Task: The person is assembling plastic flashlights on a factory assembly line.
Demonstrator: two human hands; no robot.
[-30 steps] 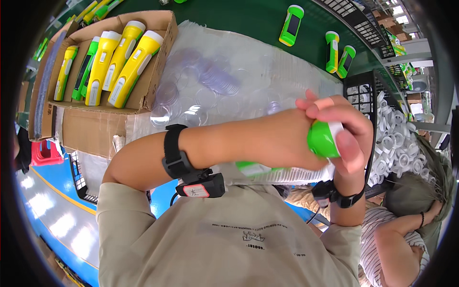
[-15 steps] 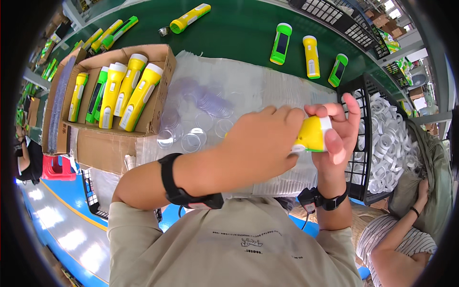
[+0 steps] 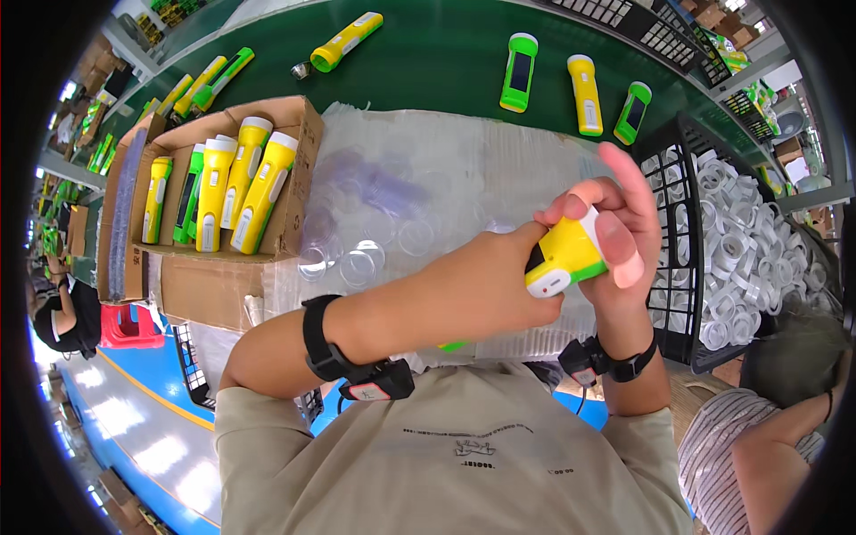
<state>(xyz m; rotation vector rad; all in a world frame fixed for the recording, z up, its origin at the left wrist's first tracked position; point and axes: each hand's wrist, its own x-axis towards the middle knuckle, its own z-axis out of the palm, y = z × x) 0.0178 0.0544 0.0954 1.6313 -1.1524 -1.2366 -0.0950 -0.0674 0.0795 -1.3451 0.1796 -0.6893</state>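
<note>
A yellow and green flashlight (image 3: 567,252) with a white ring at its head is held between both hands above the worktable. My left hand (image 3: 510,278) is wrapped round its body, reaching across from the left. Around the white head my right hand (image 3: 635,214) is closed, thumb and fingers on the ring, with one finger sticking up. A small green end shows below my left forearm; most of the body is hidden by that hand. Clear round lenses (image 3: 359,264) lie loose on the plastic-covered table, beside a fanned heap of them (image 3: 388,190).
At left, a cardboard box (image 3: 287,234) holds several flashlights. A black crate (image 3: 685,308) of white rings (image 3: 727,250) stands at right. More flashlights lie on the green belt (image 3: 437,67) beyond. Another person's arm (image 3: 780,437) is at lower right.
The flashlight has tilted and turned, so its side with a white switch plate now shows. My left hand has shifted slightly back to the left. The view has moved a little.
</note>
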